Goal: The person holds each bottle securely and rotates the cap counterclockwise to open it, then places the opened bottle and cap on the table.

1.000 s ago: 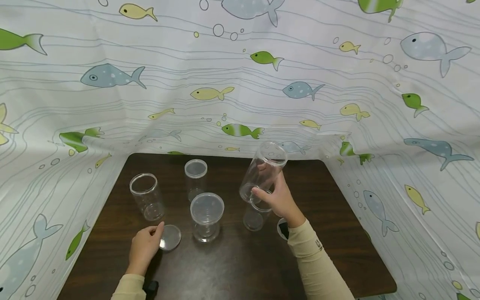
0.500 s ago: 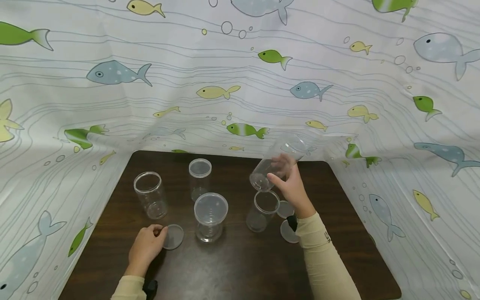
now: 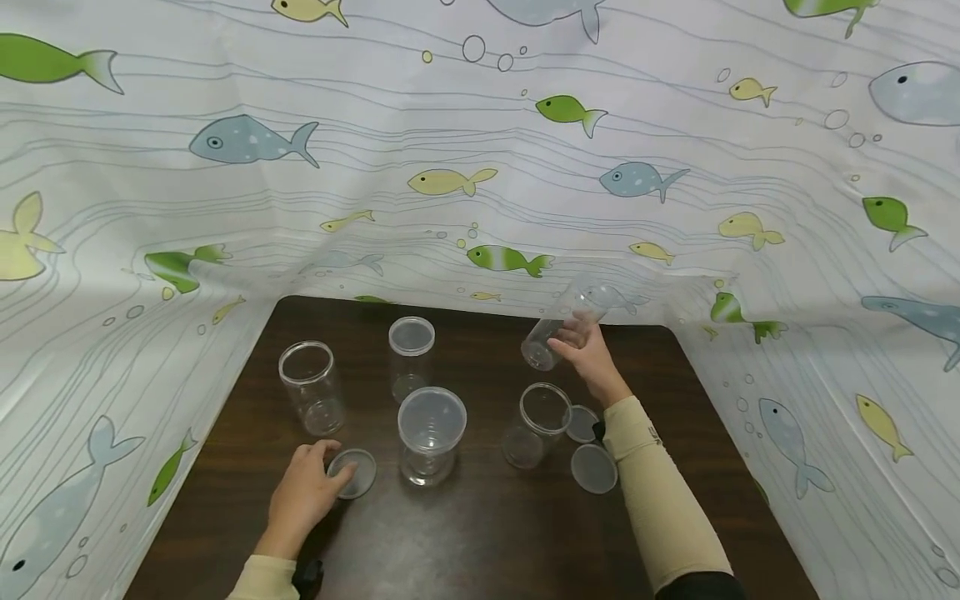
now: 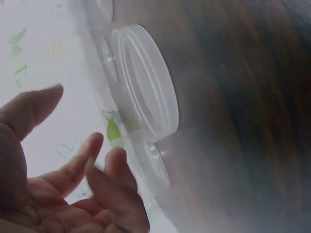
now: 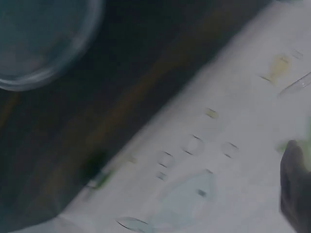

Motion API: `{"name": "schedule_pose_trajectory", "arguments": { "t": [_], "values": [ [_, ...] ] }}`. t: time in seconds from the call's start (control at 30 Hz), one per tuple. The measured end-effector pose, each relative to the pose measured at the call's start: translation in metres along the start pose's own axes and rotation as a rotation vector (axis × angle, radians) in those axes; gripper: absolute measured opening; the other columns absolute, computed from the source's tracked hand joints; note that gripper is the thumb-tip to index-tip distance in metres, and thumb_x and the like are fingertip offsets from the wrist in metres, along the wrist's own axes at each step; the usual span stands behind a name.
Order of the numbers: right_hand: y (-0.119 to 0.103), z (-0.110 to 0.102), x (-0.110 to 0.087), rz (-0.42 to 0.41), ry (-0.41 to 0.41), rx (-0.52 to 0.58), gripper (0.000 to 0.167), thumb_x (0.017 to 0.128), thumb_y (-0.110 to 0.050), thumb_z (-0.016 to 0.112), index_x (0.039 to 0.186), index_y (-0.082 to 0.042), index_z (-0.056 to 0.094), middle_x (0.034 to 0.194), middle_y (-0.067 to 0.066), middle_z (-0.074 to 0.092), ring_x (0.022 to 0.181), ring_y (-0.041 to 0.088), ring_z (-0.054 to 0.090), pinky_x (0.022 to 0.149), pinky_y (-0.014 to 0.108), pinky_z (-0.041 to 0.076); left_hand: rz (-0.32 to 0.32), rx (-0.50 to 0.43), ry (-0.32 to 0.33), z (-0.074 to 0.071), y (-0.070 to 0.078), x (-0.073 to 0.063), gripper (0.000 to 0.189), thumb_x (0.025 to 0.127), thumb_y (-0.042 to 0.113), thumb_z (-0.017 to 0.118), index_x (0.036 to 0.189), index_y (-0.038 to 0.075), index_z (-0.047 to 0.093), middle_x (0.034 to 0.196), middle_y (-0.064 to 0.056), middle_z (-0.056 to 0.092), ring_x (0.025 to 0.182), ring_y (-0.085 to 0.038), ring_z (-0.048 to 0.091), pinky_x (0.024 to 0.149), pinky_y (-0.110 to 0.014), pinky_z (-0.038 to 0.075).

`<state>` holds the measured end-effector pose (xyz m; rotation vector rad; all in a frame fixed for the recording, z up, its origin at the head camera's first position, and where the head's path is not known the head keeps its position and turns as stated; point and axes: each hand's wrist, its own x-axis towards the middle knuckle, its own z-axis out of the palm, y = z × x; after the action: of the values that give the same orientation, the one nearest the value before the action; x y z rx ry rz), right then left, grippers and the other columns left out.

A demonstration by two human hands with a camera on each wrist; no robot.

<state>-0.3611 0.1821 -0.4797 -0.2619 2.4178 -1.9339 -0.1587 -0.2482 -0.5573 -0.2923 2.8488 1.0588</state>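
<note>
Toward the far right of the table, we hold 1 clear jar tilted, our right hand curled round it; levelling it before release seems wise. Our left hand, fingers loosely apart, is beside 1 lid; pinching its rim should serve.

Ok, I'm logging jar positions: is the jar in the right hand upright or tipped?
Tipped: in the head view, the clear jar slants in the right hand, upper end toward the picture's right.

jars on table, lids beside them
</note>
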Motion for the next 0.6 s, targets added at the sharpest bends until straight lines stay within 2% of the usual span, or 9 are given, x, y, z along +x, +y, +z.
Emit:
{"name": "schedule_pose_trajectory", "arguments": {
  "t": [0.1,0.2,0.33,0.43,0.6],
  "values": [
    [0.026,0.003,0.009,0.016,-0.018,-0.064,0.086,0.092,-0.008,0.075,0.155,0.001,0.018,0.148,0.029,0.039,0.137,0.044,0.043,0.111,0.052,0.038,0.018,-0.002,0.001,0.003,0.003,-0.002,0.058,0.091,0.032,0.073,0.134,-0.002,0.055,0.126,-0.029,0.053,0.097,-0.037,0.062,0.07,-0.053,0.052],
    [0.046,0.005,0.01,0.028,-0.044,-0.171,0.084,0.091,-0.01,0.077,0.154,0.001,0.023,0.146,0.03,0.043,0.131,0.045,0.049,0.109,0.054,0.04,0.036,-0.003,0.0,0.01,0.009,-0.001,0.063,0.086,0.031,0.079,0.134,-0.002,0.055,0.122,-0.028,0.055,0.093,-0.036,0.062,0.068,-0.051,0.052],
    [0.061,0.013,0.007,0.042,-0.116,-0.268,0.08,0.09,-0.014,0.079,0.151,-0.001,0.029,0.145,0.028,0.045,0.125,0.043,0.053,0.105,0.056,0.042,0.06,-0.002,0.015,0.016,0.016,-0.002,0.074,0.081,0.03,0.085,0.14,0.001,0.051,0.132,-0.028,0.049,0.111,-0.045,0.051,0.079,-0.06,0.047],
    [0.065,0.019,0.006,0.049,-0.158,-0.276,0.083,0.087,-0.012,0.08,0.151,-0.003,0.029,0.146,0.029,0.046,0.127,0.043,0.051,0.105,0.056,0.041,0.093,-0.006,0.021,0.019,0.022,-0.002,0.085,0.078,0.032,0.088,0.145,0.003,0.045,0.142,-0.029,0.042,0.124,-0.052,0.037,0.086,-0.067,0.039],
    [0.072,0.025,0.01,0.041,-0.187,-0.298,0.09,0.085,-0.008,0.082,0.154,-0.004,0.025,0.145,0.03,0.047,0.127,0.045,0.05,0.103,0.057,0.043,0.108,-0.036,-0.017,0.022,0.03,0.0,0.101,0.075,0.035,0.09,0.153,0.004,0.033,0.15,-0.03,0.037,0.131,-0.055,0.034,0.091,-0.071,0.035]
  ]
}}
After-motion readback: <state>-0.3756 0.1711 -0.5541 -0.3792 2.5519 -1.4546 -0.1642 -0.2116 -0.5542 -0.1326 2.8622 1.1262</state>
